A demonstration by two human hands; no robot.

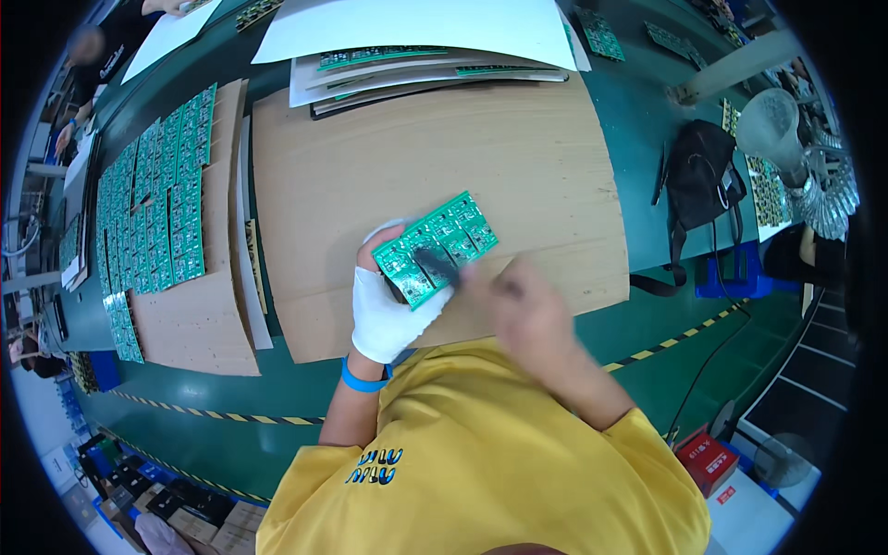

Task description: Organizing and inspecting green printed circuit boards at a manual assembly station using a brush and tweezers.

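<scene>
My left hand [393, 319], in a white glove that leaves some fingers bare and with a blue wristband below it, grips a green circuit board panel [462, 225] by its left and lower edges. The panel is tilted, its populated face up, above a brown cardboard sheet [435, 148]. My right hand [527, 310] is smeared by motion and closed around a dark brush-like tool [437, 265]. The tool's blurred end lies over the lower middle of the panel; whether it touches cannot be made out.
Rows of green circuit boards [171, 176] cover another cardboard sheet at left. White sheets [416, 32] and stacked boards stand at the back. A black bag [705, 171], a pale lamp-like funnel [770, 125] and a metal duct [823, 194] are at right. Another person's hand [166, 6] shows far left.
</scene>
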